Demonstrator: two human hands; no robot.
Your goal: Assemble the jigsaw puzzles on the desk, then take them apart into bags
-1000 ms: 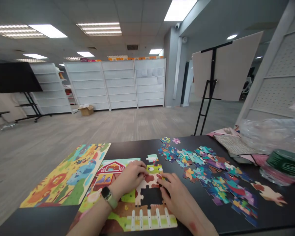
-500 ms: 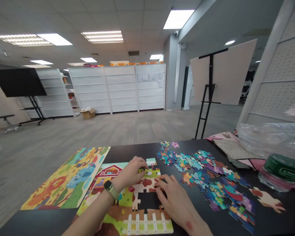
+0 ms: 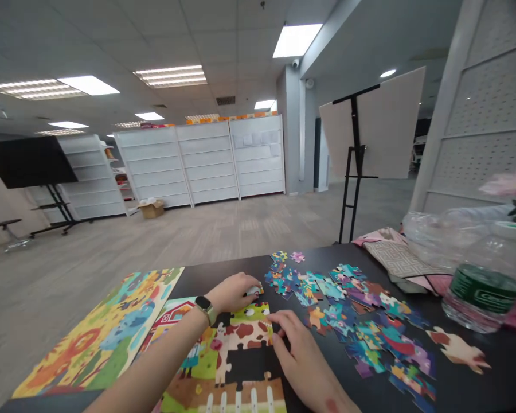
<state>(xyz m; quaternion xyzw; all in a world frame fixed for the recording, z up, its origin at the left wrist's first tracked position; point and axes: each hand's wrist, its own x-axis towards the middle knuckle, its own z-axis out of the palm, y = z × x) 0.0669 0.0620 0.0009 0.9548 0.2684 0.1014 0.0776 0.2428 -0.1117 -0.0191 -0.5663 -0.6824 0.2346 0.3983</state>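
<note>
Atop matte black table (image 3: 215,274), left fingers (image 3: 243,285) around knobbed cardboard piece (image 3: 255,291), right fingers (image 3: 280,328) loose, flat.

puzzle pieces (image 3: 352,321): printed card, slight sheen
bench (image 3: 456,390): black, smooth, matt
bottle (image 3: 484,281): clear glossy plastic

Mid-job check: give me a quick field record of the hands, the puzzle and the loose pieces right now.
farm puzzle: partly built, dark gap in the middle
left hand: fingertips on a pale piece at the farm puzzle's far edge; grip unclear
right hand: open, flat at the farm puzzle's right edge
loose pieces: spread on the black table, right of the hands
colourful board: left of the farm puzzle
bottle: far right
</note>
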